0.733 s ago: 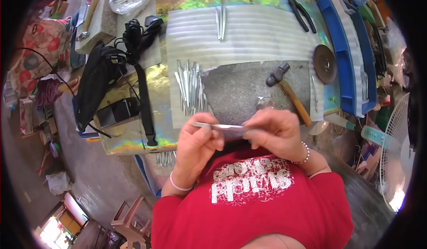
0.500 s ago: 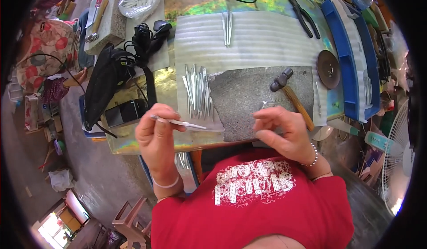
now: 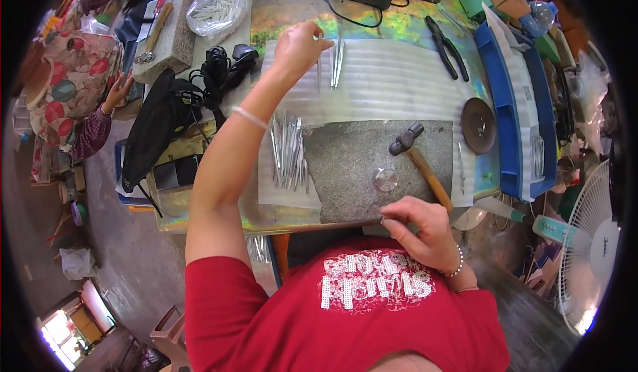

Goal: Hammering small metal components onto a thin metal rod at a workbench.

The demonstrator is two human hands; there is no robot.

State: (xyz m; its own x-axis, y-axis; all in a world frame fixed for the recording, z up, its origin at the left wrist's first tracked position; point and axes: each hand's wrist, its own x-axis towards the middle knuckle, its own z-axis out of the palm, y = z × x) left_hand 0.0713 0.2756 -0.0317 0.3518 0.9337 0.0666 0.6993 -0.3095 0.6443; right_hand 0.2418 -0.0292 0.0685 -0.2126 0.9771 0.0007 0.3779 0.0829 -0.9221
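Note:
My left hand reaches to the far side of the table, fingers pinched on a slim metal rod that points toward me. Just right of it lie a few similar tapered rods on the white foam sheet. A bundle of several such rods rests nearer, left of a rough grey slab. My right hand is at the table's near edge, thumb and forefinger curled together; whatever they hold is too small to make out. A small clear round dish and a wooden-handled hammer lie on the slab.
Pliers, a brown dish and a blue tray are to the right. A black bag, a stone block and a plastic bag of white pieces stand left. Another person's hand shows at far left.
My left hand has moved from the near edge to the far side, carrying the rod to beside the other rods. My right hand has shifted slightly nearer to me, uncovering the clear dish.

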